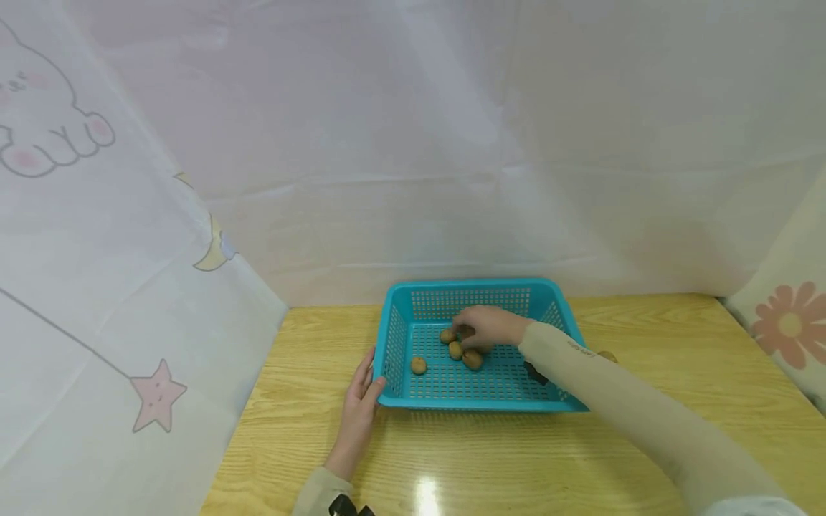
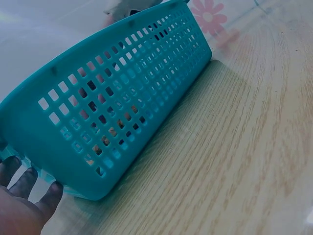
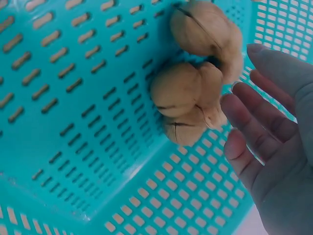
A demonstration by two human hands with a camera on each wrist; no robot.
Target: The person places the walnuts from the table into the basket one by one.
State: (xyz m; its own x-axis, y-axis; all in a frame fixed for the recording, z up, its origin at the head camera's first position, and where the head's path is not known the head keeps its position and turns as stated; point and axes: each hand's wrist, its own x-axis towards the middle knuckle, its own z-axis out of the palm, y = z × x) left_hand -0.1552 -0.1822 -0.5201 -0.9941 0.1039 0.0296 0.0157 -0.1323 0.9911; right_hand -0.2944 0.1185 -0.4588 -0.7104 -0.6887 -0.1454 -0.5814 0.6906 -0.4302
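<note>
A blue plastic mesh basket stands on the wooden table. Several walnuts lie on its floor, most of them grouped near the middle. My left hand holds the basket's near left corner, thumb on the rim and fingers along the outer side; the left wrist view shows those fingers against the wall. Inside the basket, my right hand bends over the grouped walnuts. In the right wrist view its loosely bent fingers are spread beside a cluster of walnuts, with nothing visible between them.
Another walnut lies right of the basket, partly behind my right sleeve. The wooden table extends on both sides of the basket. A pale printed cloth hangs behind and at the sides.
</note>
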